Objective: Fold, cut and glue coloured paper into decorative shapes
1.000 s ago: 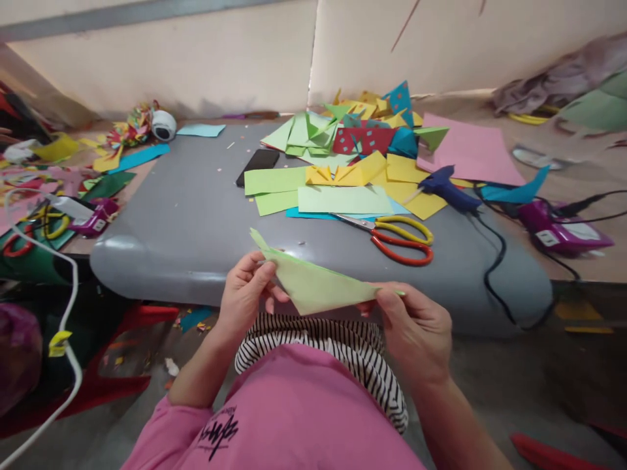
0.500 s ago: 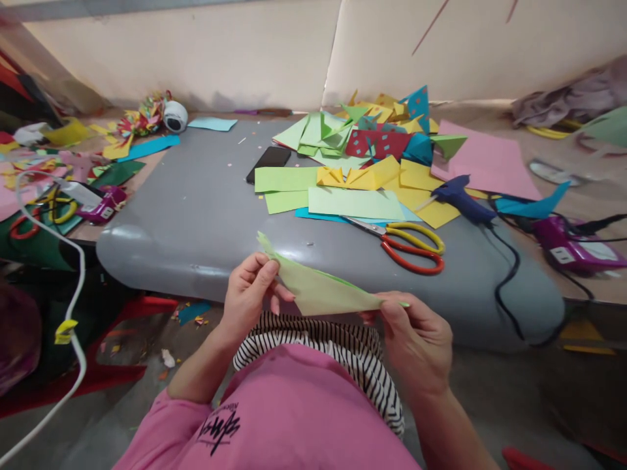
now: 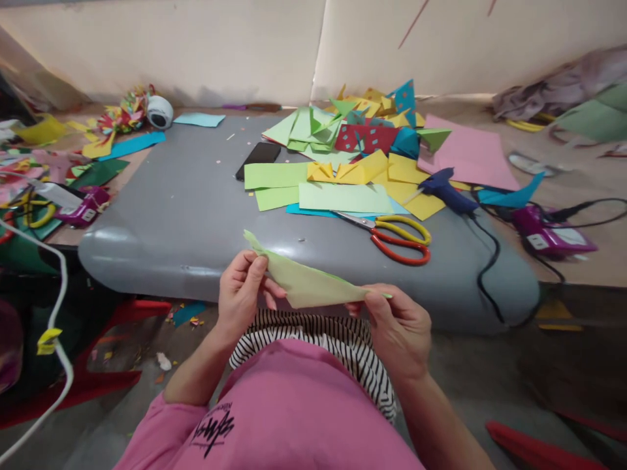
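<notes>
A folded sheet of light green paper (image 3: 313, 285) is stretched between my two hands, above the table's front edge. My left hand (image 3: 246, 287) pinches its left end between thumb and fingers, and a pointed tip sticks up beyond the grip. At the narrow right end, my right hand (image 3: 399, 326) pinches the paper, with a small green tip showing past the thumb. Just beyond the paper lie scissors (image 3: 402, 240) with one red and one yellow handle. Behind them are pale green paper strips (image 3: 343, 197) and folded yellow paper (image 3: 343, 173).
A grey mat (image 3: 161, 215) covers the table. A black phone (image 3: 258, 160), a pile of folded coloured paper (image 3: 313, 127), a blue glue gun (image 3: 449, 189) with its cord, and pink paper (image 3: 470, 150) lie on it. A white round device (image 3: 159, 112) stands at the back left.
The view has shifted slightly, so everything on the table appears a little further left. Both hands keep the same pinch on the green paper, and its shape is nearly unchanged.
</notes>
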{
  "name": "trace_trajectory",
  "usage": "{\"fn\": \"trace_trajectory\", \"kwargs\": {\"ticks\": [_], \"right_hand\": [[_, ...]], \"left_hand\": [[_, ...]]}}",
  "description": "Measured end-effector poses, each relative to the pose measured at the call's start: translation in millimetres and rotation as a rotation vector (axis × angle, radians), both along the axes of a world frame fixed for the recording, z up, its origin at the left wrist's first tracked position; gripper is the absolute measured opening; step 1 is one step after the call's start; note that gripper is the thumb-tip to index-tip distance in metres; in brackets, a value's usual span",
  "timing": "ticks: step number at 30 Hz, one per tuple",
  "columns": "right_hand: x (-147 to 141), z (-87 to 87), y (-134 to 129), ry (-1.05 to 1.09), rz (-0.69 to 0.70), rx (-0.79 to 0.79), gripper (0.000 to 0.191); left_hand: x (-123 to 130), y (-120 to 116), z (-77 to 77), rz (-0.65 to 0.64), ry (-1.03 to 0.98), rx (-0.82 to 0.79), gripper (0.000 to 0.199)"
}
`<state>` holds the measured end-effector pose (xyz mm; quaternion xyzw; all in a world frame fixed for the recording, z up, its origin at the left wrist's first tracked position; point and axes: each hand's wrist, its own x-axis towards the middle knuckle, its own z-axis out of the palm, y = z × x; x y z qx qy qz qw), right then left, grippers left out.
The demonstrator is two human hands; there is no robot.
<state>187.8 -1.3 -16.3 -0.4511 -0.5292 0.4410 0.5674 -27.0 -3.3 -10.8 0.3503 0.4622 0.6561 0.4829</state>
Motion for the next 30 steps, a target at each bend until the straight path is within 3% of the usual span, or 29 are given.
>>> {"fn": "trace_trajectory", "kwargs": {"ticks": [4,7,11,15,23,27,30], "right_hand": [[-7.6,9.4,1.5,-0.039,-0.044,-0.021,0.031],[-14.7,16.7,5.9,-0.072,-0.031,-0.009,0.033],[-20.0,26.3,18.3,-0.062,-0.076,0.037,0.034],[-18.5,33.7,36.8,-0.1,-0.092,0.092,0.038],[-23.5,28.0,75.5,-0.055,-0.061,0.041,0.046],[-20.9,26.4,86.8,0.004,-0.078,0.021,0.049],[-17.9,30.4,87.4,0.012,-0.087,0.025,0.049]], "left_hand": [[-1.5,7.8,-5.1,0.083,0.127,0.028,0.035],[2.5,29.6,-3.6,0.282,0.316,0.19,0.035],[11.2,57.3,17.6,0.488,0.567,0.337,0.03],[13.8,71.5,37.8,0.498,0.646,0.359,0.023],[10.5,101.5,27.7,0.368,0.406,0.243,0.036],[11.7,98.1,30.4,0.059,0.067,0.107,0.057],[11.8,88.7,32.3,-0.166,-0.035,-0.005,0.067]]}}
